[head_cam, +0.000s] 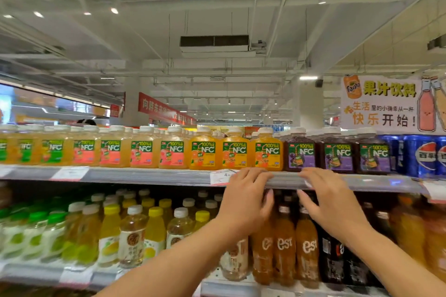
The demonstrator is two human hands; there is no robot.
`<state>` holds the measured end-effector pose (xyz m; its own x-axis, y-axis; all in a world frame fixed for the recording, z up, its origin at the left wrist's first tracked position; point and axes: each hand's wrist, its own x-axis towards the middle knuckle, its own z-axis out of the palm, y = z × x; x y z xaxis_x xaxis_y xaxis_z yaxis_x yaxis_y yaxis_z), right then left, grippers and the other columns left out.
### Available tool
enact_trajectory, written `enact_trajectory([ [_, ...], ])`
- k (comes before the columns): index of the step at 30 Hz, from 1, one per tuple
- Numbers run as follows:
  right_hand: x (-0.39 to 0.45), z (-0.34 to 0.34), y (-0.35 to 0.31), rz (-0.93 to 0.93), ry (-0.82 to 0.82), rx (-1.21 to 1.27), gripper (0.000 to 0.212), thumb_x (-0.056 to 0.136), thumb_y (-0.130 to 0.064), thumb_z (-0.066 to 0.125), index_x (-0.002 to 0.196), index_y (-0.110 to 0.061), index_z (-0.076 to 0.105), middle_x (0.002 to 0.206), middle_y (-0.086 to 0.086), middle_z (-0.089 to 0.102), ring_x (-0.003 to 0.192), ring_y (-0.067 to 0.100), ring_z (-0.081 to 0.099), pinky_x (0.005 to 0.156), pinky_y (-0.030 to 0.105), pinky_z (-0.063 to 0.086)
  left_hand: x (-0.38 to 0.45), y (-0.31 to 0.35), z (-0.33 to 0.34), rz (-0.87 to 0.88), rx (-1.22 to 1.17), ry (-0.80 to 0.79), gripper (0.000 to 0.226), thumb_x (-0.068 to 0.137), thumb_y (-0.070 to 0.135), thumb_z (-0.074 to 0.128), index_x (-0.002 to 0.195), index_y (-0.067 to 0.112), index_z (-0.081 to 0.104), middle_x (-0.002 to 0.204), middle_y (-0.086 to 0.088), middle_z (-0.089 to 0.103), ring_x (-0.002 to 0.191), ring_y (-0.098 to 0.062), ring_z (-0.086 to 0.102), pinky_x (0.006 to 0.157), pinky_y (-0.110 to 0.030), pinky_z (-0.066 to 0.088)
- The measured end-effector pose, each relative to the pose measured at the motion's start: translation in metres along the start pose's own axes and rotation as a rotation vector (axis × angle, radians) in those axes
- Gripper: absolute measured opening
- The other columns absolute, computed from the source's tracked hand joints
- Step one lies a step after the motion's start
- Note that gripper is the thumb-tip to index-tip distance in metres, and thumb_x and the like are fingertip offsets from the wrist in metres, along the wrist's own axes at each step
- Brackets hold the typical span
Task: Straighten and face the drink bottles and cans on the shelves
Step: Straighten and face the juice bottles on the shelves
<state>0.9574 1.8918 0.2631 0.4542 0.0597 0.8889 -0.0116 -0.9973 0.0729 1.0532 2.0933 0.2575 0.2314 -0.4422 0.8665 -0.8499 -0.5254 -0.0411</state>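
Observation:
A row of squat NFC juice bottles lines the top shelf [144, 175]: pale yellow ones [142, 149] at the left, orange ones [235, 152] in the middle, purple ones [300, 153] to the right. My left hand [246, 198] and my right hand [330, 200] are raised side by side, fingers spread, fingertips on the front rail of that shelf just under the orange and purple bottles. Neither hand holds a bottle. Behind my hands, on the lower shelf, stand tall orange "est" bottles [284, 246] and dark ones [330, 255], partly hidden by my wrists.
Blue Pepsi cans [424, 155] stand at the top shelf's right end under a juice sign [383, 103]. The lower shelf holds green-capped bottles [36, 236] and yellow-capped bottles [154, 229] at the left. Price tags [70, 173] hang on the shelf rail.

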Motion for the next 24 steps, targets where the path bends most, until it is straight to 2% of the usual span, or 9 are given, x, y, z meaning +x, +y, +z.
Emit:
enact_trajectory([
  [3, 0.008, 0.014, -0.037, -0.034, -0.103, 0.033, 0.052, 0.093, -0.045, 0.065, 0.137, -0.018, 0.06, 0.134, -0.002, 0.062, 0.126, 0.019, 0.056, 0.109, 0.036, 0.044, 0.012, -0.045, -0.037, -0.073, 0.052, 0.092, 0.031, 0.096, 0.027, 0.056, 0.126, 0.023, 0.062, 0.126, 0.007, 0.063, 0.12, -0.016, 0.051, 0.103, -0.034, 0.042],
  [6, 0.013, 0.03, -0.064, -0.019, -0.118, -0.032, 0.055, 0.094, -0.053, 0.059, 0.138, -0.021, 0.06, 0.137, -0.002, 0.059, 0.128, 0.021, 0.052, 0.111, 0.038, 0.041, 0.036, -0.09, -0.074, -0.231, 0.081, 0.141, 0.029, 0.096, 0.021, 0.059, 0.125, 0.024, 0.063, 0.125, 0.006, 0.064, 0.118, -0.017, 0.053, 0.099, -0.034, 0.045],
  [9, 0.011, 0.041, -0.078, 0.074, -0.07, -0.062, 0.051, 0.089, -0.051, 0.066, 0.13, -0.02, 0.066, 0.13, 0.001, 0.063, 0.121, 0.025, 0.056, 0.105, 0.043, 0.044, 0.062, -0.122, -0.098, -0.334, 0.119, 0.086, 0.034, 0.099, 0.025, 0.057, 0.132, 0.021, 0.06, 0.131, 0.0, 0.062, 0.12, -0.021, 0.055, 0.1, -0.039, 0.048],
  [12, 0.009, 0.048, -0.085, 0.153, -0.006, -0.028, 0.043, 0.086, -0.045, 0.072, 0.12, -0.017, 0.071, 0.122, 0.004, 0.067, 0.114, 0.027, 0.06, 0.1, 0.046, 0.047, 0.088, -0.137, -0.107, -0.447, 0.119, 0.003, 0.044, 0.099, 0.04, 0.059, 0.138, 0.018, 0.058, 0.131, -0.004, 0.065, 0.117, -0.026, 0.062, 0.096, -0.044, 0.054],
  [14, 0.01, 0.048, -0.087, 0.177, 0.013, -0.018, 0.039, 0.087, -0.044, 0.072, 0.116, -0.017, 0.072, 0.12, 0.003, 0.067, 0.112, 0.026, 0.06, 0.098, 0.044, 0.048, 0.101, -0.138, -0.107, -0.53, 0.116, -0.097, 0.05, 0.096, 0.053, 0.06, 0.128, 0.014, 0.063, 0.117, -0.006, 0.071, 0.108, -0.029, 0.067, 0.09, -0.045, 0.057],
  [15, 0.01, 0.048, -0.088, 0.185, 0.011, -0.011, 0.038, 0.088, -0.044, 0.07, 0.116, -0.018, 0.071, 0.12, 0.002, 0.066, 0.112, 0.025, 0.06, 0.098, 0.043, 0.047, 0.106, -0.137, -0.105, -0.543, 0.116, -0.139, 0.051, 0.094, 0.057, 0.061, 0.116, 0.011, 0.067, 0.105, -0.007, 0.073, 0.099, -0.03, 0.069, 0.084, -0.044, 0.058],
  [18, 0.01, 0.046, -0.087, 0.189, 0.003, 0.005, 0.039, 0.09, -0.045, 0.067, 0.12, -0.019, 0.07, 0.123, 0.001, 0.065, 0.115, 0.023, 0.058, 0.1, 0.042, 0.046, 0.113, -0.134, -0.098, -0.554, 0.108, -0.162, 0.047, 0.091, 0.054, 0.064, 0.084, 0.007, 0.066, 0.079, -0.008, 0.07, 0.075, -0.027, 0.068, 0.062, -0.033, 0.054],
  [20, 0.009, 0.045, -0.087, 0.192, 0.0, 0.008, 0.04, 0.09, -0.045, 0.066, 0.121, -0.019, 0.069, 0.125, 0.0, 0.064, 0.117, 0.023, 0.057, 0.101, 0.041, 0.045, 0.115, -0.135, -0.094, -0.568, 0.121, -0.163, 0.043, 0.092, 0.049, 0.063, 0.084, 0.008, 0.066, 0.082, -0.009, 0.07, 0.075, -0.028, 0.067, 0.06, -0.031, 0.05],
  [24, 0.009, 0.047, -0.09, 0.215, -0.001, -0.002, 0.04, 0.09, -0.045, 0.067, 0.121, -0.02, 0.068, 0.126, 0.0, 0.063, 0.117, 0.023, 0.056, 0.102, 0.041, 0.043, 0.114, -0.139, -0.094, -0.553, 0.118, -0.176, 0.043, 0.095, 0.048, 0.059, 0.087, 0.007, 0.067, 0.085, -0.01, 0.069, 0.08, -0.029, 0.068, 0.066, -0.034, 0.053],
])
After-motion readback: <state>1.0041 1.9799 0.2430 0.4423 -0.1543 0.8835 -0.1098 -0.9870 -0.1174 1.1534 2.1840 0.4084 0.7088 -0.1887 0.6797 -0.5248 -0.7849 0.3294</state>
